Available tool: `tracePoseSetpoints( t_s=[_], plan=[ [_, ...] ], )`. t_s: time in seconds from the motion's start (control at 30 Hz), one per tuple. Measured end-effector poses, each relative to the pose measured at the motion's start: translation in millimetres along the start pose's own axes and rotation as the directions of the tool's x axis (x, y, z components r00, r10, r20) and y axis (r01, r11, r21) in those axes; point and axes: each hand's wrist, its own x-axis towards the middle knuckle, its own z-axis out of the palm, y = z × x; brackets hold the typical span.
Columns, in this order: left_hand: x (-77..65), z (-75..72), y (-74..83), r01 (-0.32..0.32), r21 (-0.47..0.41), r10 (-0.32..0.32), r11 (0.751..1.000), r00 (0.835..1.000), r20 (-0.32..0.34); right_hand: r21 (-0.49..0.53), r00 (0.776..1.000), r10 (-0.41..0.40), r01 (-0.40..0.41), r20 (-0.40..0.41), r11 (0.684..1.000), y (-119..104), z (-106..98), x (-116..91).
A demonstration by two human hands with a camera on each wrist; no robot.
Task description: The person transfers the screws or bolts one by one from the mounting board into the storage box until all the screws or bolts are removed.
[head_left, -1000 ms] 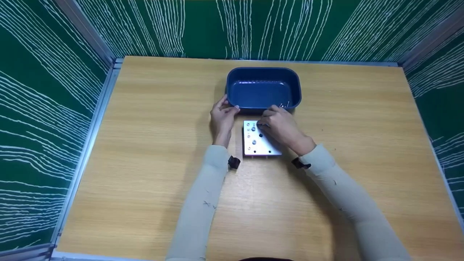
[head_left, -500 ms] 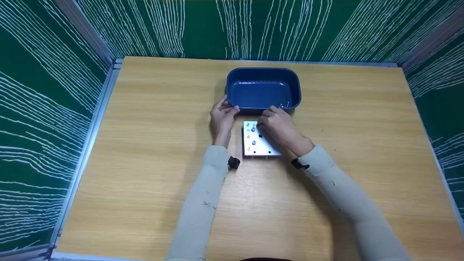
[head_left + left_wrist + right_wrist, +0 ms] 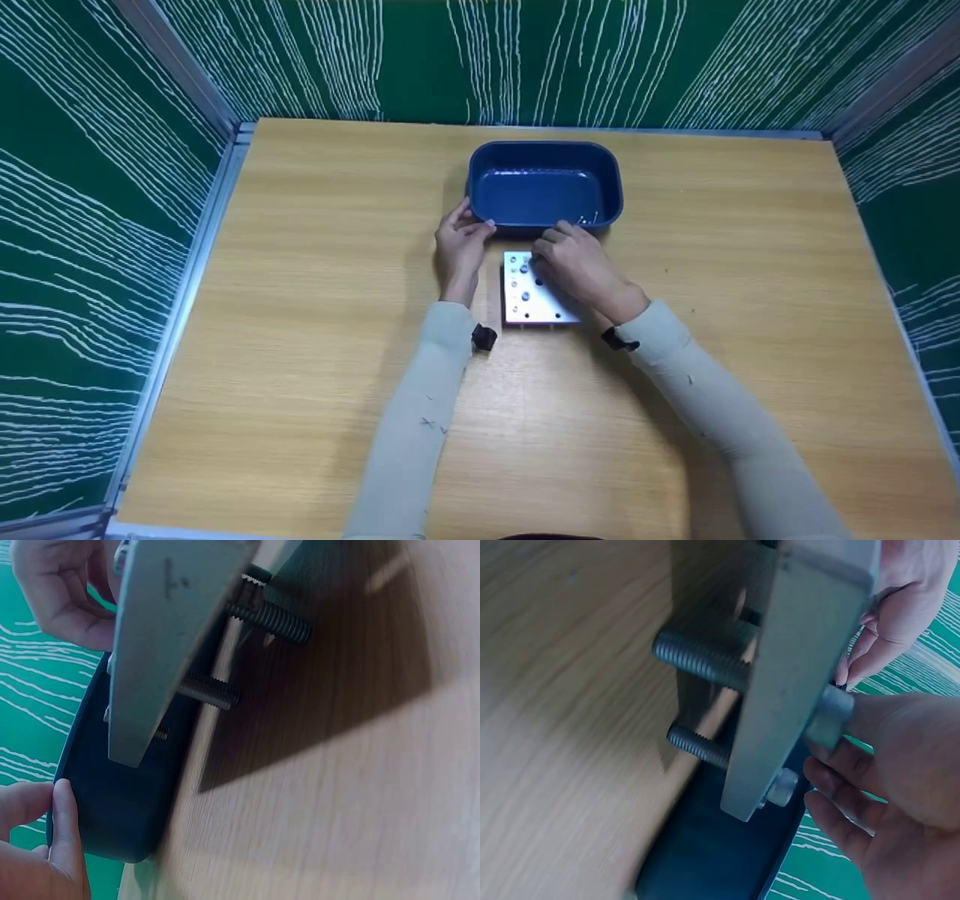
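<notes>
My left hand (image 3: 459, 247) pinches the near left rim of the blue bin (image 3: 546, 196) between thumb and fingers; the left wrist view shows its fingertips (image 3: 63, 799) on the rim. A metal plate (image 3: 544, 301) with holes stands raised on the table in front of the bin, bolt shanks (image 3: 210, 690) sticking out beneath it. Over the plate's far right part, my right hand (image 3: 581, 266) has curled fingers. In the right wrist view, that hand (image 3: 911, 772) pinches a large bolt head (image 3: 830, 716) at the plate's top. A smaller bolt head (image 3: 783, 787) sits beside it.
Several small metal pieces (image 3: 588, 220) lie in the bin's near right corner. The wooden table (image 3: 300, 337) extends around the plate and bin. Green walls (image 3: 420, 60) with white lines enclose the back and sides.
My right hand has shifted very slightly left over the plate, its fingers still at the bolt. The left hand, bin and plate stay in place.
</notes>
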Motion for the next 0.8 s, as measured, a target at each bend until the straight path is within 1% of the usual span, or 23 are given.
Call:
tracePoseSetpoints(
  t_s=[0.23, 0.47, 0.7, 0.8],
  plan=[
    [-0.1, 1.0, -2.0, -0.012, -0.008, 0.012, 1.000, 1.000, -0.005, -0.008, 0.999, -0.023, 0.023, -0.022, 1.000, 0, 3, -1],
    [0.6, 1.3, -3.2, -0.029, -0.027, 0.029, 0.999, 1.000, 0.006, 0.017, 0.993, -0.068, 0.070, -0.099, 0.997, 3, 6, -2],
    [1.6, 1.5, -2.9, -0.014, -0.053, 0.014, 0.999, 1.000, 0.006, 0.011, 0.993, -0.074, 0.075, -0.087, 0.997, 4, -2, -2],
    [1.7, 1.2, -2.2, -0.003, -0.052, 0.003, 0.999, 1.000, 0.005, 0.008, 0.993, -0.078, 0.079, -0.094, 0.997, 4, -6, -3]
  ],
)
